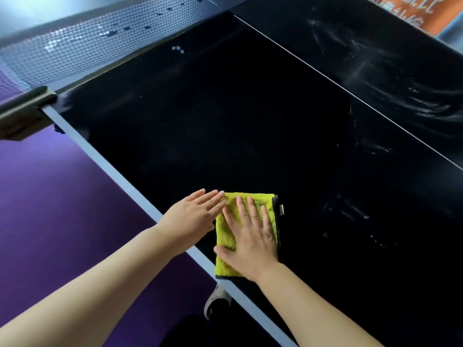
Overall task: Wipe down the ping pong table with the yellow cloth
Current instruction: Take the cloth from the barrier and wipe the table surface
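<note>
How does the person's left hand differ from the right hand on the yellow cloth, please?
The right hand lies flat on the fluffy yellow cloth with fingers spread. The left hand sits beside it, fingers together, with only its fingertips reaching the cloth's edge. Both are open, fingers straight.

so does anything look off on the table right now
Yes: whitish smear streaks cover the ping pong table right of its white line, and dark spots show through the net. Around the yellow cloth it looks clean.
</note>
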`<state>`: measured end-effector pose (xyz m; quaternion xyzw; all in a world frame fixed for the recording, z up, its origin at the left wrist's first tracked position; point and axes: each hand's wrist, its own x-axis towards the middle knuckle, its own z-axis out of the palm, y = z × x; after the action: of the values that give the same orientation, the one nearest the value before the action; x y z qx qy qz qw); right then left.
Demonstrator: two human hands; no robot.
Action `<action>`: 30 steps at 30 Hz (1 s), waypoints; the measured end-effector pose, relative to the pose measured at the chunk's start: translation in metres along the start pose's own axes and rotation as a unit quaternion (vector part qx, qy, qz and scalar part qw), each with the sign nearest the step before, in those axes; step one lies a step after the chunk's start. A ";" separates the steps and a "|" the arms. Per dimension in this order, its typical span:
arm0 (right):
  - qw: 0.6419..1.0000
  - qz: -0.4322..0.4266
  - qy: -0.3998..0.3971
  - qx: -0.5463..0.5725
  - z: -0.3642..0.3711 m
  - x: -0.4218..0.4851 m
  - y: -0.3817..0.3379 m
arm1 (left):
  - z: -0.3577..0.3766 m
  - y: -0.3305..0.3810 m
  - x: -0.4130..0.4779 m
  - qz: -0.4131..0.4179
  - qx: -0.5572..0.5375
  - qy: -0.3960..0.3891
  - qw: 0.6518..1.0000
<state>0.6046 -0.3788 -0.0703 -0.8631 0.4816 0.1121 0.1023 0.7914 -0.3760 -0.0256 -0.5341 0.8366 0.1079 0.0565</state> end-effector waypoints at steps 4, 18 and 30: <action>1.000 0.003 0.027 0.004 0.013 -0.021 -0.018 | 0.006 0.008 -0.028 -0.021 -0.022 -0.058 0.998; 0.997 -0.063 -0.001 -0.035 0.016 -0.084 0.030 | 0.006 0.072 -0.029 0.051 -0.012 -0.156 0.986; 0.999 -0.022 0.007 -0.040 -0.008 -0.001 0.164 | -0.017 0.087 0.132 0.028 0.007 -0.127 0.992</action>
<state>0.4648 -0.4650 -0.0739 -0.8777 0.4584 0.1231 0.0664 0.6572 -0.4609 -0.0261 -0.4920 0.8381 0.1702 0.1627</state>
